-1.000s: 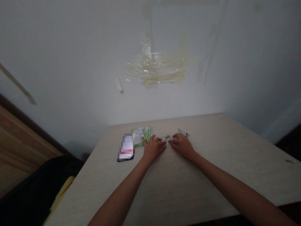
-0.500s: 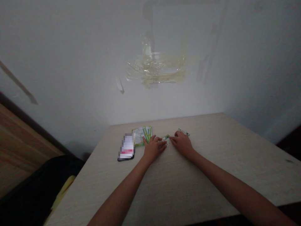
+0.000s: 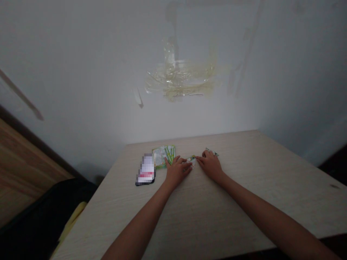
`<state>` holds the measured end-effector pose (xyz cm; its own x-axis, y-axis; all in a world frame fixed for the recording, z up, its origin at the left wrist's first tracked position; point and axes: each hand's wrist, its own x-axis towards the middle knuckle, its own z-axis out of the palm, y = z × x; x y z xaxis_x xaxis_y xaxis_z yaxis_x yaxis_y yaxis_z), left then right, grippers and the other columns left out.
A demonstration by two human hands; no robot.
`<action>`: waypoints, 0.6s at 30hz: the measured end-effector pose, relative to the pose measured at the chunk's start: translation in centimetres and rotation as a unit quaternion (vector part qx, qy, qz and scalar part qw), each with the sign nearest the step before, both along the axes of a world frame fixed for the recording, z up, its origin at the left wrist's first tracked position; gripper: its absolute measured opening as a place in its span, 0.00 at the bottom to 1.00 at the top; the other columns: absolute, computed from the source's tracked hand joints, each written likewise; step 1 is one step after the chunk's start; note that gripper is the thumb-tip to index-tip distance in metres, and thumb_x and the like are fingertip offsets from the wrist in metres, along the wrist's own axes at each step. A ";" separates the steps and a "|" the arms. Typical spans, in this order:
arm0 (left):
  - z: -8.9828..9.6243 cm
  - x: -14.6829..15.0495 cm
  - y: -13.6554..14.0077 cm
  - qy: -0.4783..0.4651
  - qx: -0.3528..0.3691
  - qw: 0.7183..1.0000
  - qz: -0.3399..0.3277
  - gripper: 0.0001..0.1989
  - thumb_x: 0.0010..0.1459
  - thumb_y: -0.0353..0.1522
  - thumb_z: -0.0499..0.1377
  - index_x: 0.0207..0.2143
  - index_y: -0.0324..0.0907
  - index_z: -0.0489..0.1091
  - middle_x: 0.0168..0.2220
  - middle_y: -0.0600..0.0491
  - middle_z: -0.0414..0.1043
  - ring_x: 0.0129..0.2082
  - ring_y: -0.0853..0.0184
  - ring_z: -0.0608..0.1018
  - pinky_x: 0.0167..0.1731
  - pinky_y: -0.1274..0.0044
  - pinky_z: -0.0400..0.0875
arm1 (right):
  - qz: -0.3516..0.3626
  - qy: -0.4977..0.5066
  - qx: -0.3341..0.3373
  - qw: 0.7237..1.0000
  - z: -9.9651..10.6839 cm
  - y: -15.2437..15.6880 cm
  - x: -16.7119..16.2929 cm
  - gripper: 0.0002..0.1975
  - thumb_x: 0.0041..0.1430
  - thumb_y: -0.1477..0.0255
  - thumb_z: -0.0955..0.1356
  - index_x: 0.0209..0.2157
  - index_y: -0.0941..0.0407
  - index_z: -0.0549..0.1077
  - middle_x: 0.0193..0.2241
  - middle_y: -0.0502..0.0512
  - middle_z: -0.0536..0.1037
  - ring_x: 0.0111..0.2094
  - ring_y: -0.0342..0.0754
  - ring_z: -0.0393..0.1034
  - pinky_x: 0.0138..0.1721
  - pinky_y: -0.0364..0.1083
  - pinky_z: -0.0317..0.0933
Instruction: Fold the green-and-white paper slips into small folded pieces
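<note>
A small green and white printed paper (image 3: pixel 192 157) lies on the table between my two hands. My left hand (image 3: pixel 176 171) rests on its left side with fingers spread and lying flat. The left thumb reaches towards a fanned pile of green and white printed sheets (image 3: pixel 160 156). At the paper's right edge, my right hand (image 3: pixel 211 164) touches down with one outstretched digit, its other fingers bent and apart from it. Those bent fingers lie against a second small printed piece (image 3: pixel 214 152), partly hidden behind them.
A phone (image 3: pixel 146 172) with a blurred screen lies left of my left hand, beside the pile. The pale wooden table (image 3: pixel 189 213) meets a white wall (image 3: pixel 173 119) bearing old tape (image 3: pixel 184 79). Dark and yellow cloth (image 3: pixel 73 216) sits beyond the table's left edge.
</note>
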<state>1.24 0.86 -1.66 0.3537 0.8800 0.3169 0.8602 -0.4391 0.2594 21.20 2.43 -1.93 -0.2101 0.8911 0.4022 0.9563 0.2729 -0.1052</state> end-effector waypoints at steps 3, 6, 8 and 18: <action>0.1 0.0 -0.1 -0.002 -0.002 1.000 0.003 0.13 0.62 0.45 0.54 0.47 0.62 0.72 0.51 0.56 0.72 0.61 0.54 0.61 0.56 0.39 0.26 | 0.004 0.003 0.004 1.000 -0.1 0.0 0.1 0.15 0.67 0.62 0.60 0.48 0.44 0.75 0.40 0.57 0.69 0.43 0.51 0.60 0.43 0.48 0.53; 0.2 0.1 -0.1 -0.004 -0.004 1.000 -0.002 0.13 0.62 0.45 0.53 0.47 0.61 0.72 0.51 0.56 0.72 0.61 0.55 0.61 0.57 0.40 0.27 | 0.013 0.019 0.006 1.000 -0.2 0.1 0.2 0.14 0.66 0.63 0.61 0.48 0.44 0.75 0.39 0.57 0.69 0.43 0.51 0.60 0.43 0.48 0.53; 0.2 0.0 -0.1 -0.006 -0.007 1.000 -0.004 0.13 0.62 0.44 0.54 0.47 0.61 0.73 0.51 0.55 0.72 0.61 0.55 0.61 0.57 0.41 0.27 | 0.022 0.032 0.008 0.999 -0.4 0.2 0.3 0.14 0.66 0.63 0.62 0.48 0.45 0.75 0.39 0.57 0.69 0.42 0.51 0.60 0.44 0.49 0.53; 0.8 0.1 -0.7 -0.016 -0.007 1.000 -0.016 0.12 0.61 0.43 0.55 0.44 0.55 0.74 0.47 0.52 0.72 0.56 0.57 0.66 0.59 0.44 0.28 | 0.114 0.111 0.028 0.987 -1.6 0.9 1.4 0.11 0.62 0.69 0.66 0.42 0.51 0.79 0.37 0.58 0.71 0.40 0.49 0.63 0.44 0.50 0.59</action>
